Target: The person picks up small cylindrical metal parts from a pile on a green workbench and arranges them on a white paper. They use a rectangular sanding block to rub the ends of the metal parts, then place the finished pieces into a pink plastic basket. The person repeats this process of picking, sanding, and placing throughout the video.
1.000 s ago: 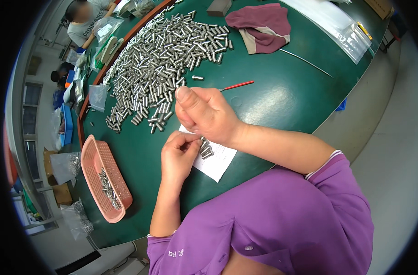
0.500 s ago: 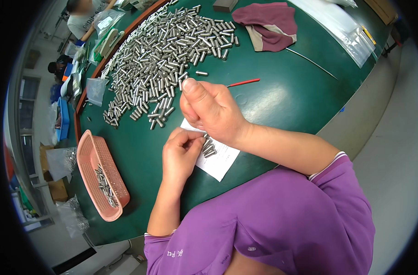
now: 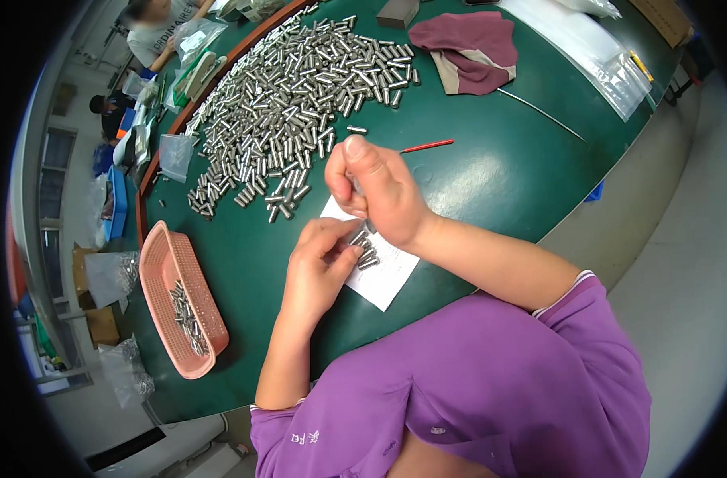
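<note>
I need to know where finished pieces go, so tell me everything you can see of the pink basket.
The pink basket is a shallow, oblong tray of what looks like perforated plastic, with a rolled rim. It lies flat on the green table near its left edge, apart from both hands. Inside, a small heap of short metal pins lies toward its near end; the rest is bare.

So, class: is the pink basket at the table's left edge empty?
No: the pink basket holds a small heap of metal pins lying along its bottom.
</note>
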A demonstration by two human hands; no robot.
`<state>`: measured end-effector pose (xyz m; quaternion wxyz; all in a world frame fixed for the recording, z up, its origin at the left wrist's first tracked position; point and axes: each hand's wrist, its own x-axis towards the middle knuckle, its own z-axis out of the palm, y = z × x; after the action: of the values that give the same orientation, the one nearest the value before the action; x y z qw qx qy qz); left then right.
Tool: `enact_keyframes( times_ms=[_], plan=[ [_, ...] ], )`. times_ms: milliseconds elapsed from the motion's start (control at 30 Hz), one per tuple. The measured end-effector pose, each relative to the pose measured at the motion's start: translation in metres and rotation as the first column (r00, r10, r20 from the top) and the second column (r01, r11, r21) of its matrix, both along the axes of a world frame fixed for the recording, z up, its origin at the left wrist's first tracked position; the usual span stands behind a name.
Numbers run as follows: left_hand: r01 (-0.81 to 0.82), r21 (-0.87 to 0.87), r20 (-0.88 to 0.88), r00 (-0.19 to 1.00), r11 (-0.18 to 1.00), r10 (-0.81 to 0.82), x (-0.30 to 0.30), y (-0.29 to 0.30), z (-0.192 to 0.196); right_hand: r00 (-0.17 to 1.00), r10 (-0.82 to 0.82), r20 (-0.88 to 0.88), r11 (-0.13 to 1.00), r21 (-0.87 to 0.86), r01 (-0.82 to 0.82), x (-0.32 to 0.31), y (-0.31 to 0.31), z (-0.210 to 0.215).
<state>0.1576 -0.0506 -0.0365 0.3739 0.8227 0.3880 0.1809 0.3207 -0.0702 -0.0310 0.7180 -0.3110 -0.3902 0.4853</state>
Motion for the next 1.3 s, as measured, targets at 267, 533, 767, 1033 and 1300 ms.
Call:
enact_keyframes(
  times_ms=[267,533,767,1033,1300],
  plan=[
    [-0.024,-0.001,-0.033,0.999,1.0,0.024,0.001,-0.001,-0.005,0.997,0.038,-0.068,0.997,-0.063,-0.042,0.003,-0.007,0.003],
    [-0.038,-0.021,0.003,0.999,0.999,0.038,-0.001,0.001,-0.012,0.999,0.011,-0.048,1.0,-0.022,-0.012,0.0,-0.01,0.007],
    [-0.028,-0.019,0.02,0.999,0.999,0.028,0.002,-0.001,-0.011,0.998,-0.048,0.046,0.998,-0.045,0.05,-0.007,-0.009,0.003],
    [0.058,-0.086,-0.016,0.998,0.995,-0.059,-0.004,-0.002,0.005,0.999,-0.05,0.002,0.998,-0.042,0.05,-0.009,-0.009,-0.001],
    [-0.034,0.019,-0.019,0.999,0.999,0.034,0.0,-0.01,-0.009,1.0,-0.017,-0.024,1.0,0.025,0.017,-0.009,-0.021,0.003]
  ],
)
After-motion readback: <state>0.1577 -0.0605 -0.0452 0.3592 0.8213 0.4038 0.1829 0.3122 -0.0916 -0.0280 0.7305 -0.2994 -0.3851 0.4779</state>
